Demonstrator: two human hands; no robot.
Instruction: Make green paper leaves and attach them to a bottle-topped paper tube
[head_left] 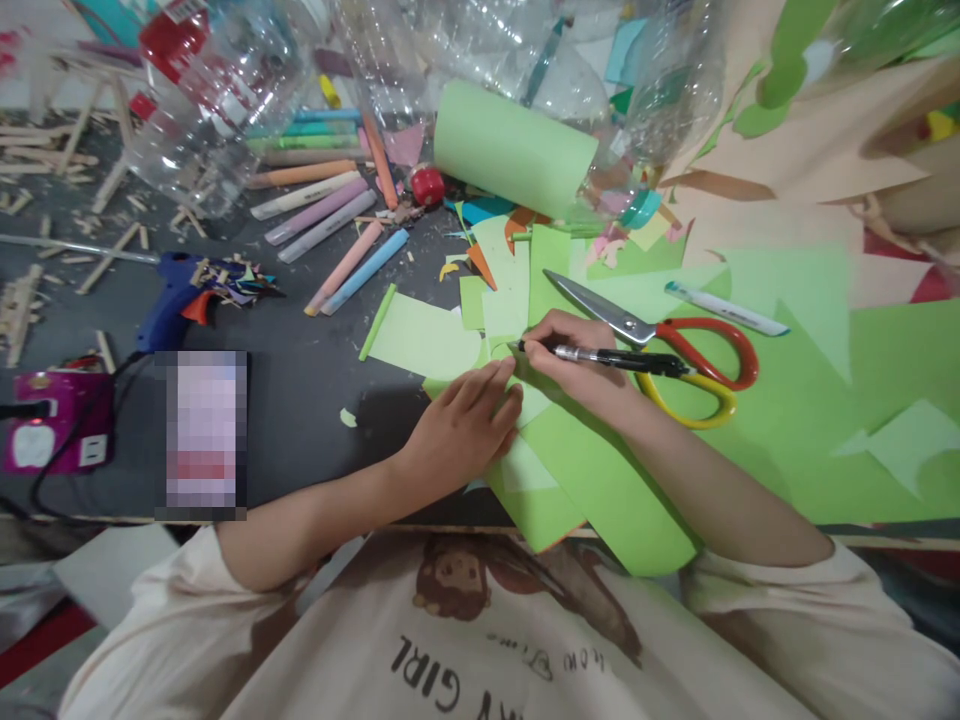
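My right hand [574, 360] is closed around a black pen [630, 360] with a clear grip, its tip on a small piece of light green paper. Beside the tip, my left hand [469, 420] rests palm down, fingers stretched out over the green paper pieces [622, 490]. Just beyond my right hand lie scissors [607, 308] with one red and one yellow handle loop, blades slightly apart. A pale green sheet [424, 335] with a rolled edge sits left of my fingers.
A blue glue gun [176, 300], a phone [202, 435] with a blurred screen and a purple power box [60, 420] lie on the left. Several chalk-like sticks [319, 210], clear plastic bottles [202, 110], a green paper-wrapped bottle [514, 145] and a capped marker [727, 308] lie farther back.
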